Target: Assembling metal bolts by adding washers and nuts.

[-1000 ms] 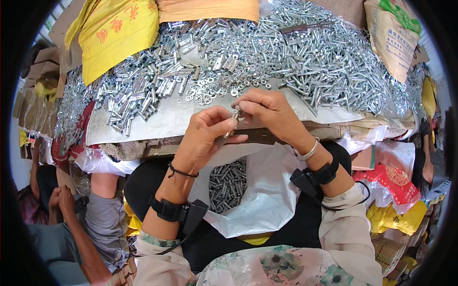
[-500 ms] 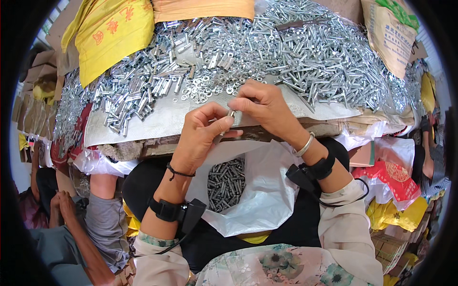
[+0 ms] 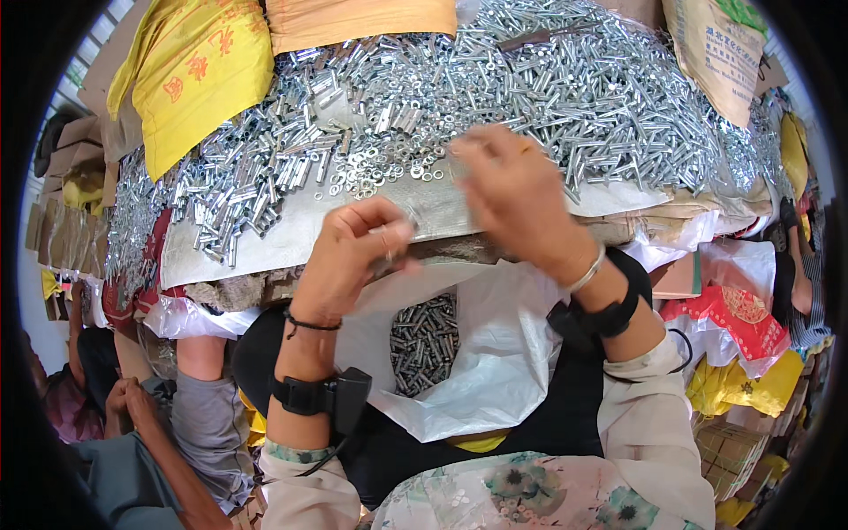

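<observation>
My left hand [image 3: 352,252] is above the near edge of the work surface, thumb and fingers pinched on a small metal fastener [image 3: 410,213]; the fingers hide most of it. Farther right, my right hand [image 3: 519,196] is smeared by motion, so its grip is unclear. It is nearest the long bolts [image 3: 609,132] heaped at the right. Flat washers [image 3: 364,170] lie scattered between my hands and the back of the surface. Metal sleeves [image 3: 247,190] spread over the left side. On my lap, an open white plastic bag [image 3: 503,375] holds many assembled-looking fasteners [image 3: 424,346].
A yellow sack [image 3: 201,88] and an orange one [image 3: 360,22] cover the back left of the pile. At the back right hangs a beige sack [image 3: 717,62]. Another person's clasped hands [image 3: 129,405] are at the lower left. A red bag [image 3: 731,322] is at the right.
My hands have come apart. The left has drawn a little to the left with the small fastener, while the right has swung right and is blurred.
</observation>
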Demonstrator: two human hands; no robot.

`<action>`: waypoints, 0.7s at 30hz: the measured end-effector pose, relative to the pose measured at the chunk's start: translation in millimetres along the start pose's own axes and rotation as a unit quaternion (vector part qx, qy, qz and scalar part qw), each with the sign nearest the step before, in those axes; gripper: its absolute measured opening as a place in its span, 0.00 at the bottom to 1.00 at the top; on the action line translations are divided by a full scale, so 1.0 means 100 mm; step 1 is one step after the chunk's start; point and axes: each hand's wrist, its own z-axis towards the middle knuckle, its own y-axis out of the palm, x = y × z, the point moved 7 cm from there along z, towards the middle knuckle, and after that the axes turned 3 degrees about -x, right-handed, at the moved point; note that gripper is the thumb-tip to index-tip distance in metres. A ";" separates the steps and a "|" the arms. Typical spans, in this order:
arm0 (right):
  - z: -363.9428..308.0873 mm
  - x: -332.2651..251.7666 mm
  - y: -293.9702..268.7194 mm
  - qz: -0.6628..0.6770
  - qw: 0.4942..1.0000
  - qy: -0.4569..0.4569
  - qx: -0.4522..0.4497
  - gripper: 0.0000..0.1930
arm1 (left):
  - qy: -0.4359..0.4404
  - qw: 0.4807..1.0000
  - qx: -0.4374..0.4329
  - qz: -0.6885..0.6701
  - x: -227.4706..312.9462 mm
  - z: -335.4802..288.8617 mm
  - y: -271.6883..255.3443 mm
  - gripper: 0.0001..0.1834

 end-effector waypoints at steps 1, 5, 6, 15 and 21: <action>0.02 0.20 -0.01 -0.070 0.997 0.022 -0.019 0.13 | -0.054 0.989 -0.088 0.103 0.03 -0.06 0.11 0.06; -0.06 0.72 0.11 -0.179 0.971 0.092 -0.128 0.10 | -0.072 0.953 -0.096 0.277 0.04 -0.10 0.07 0.06; -0.06 0.74 0.11 -0.177 0.972 0.088 -0.127 0.09 | -0.044 0.944 -0.018 0.325 0.13 -0.06 -0.02 0.06; -0.05 0.77 0.19 -0.154 0.974 0.085 -0.139 0.07 | 0.143 0.712 0.253 0.640 0.50 0.51 -0.97 0.09; -0.05 0.78 0.14 -0.126 0.979 0.095 -0.130 0.04 | 0.154 0.810 0.178 0.538 0.37 0.58 -0.72 0.08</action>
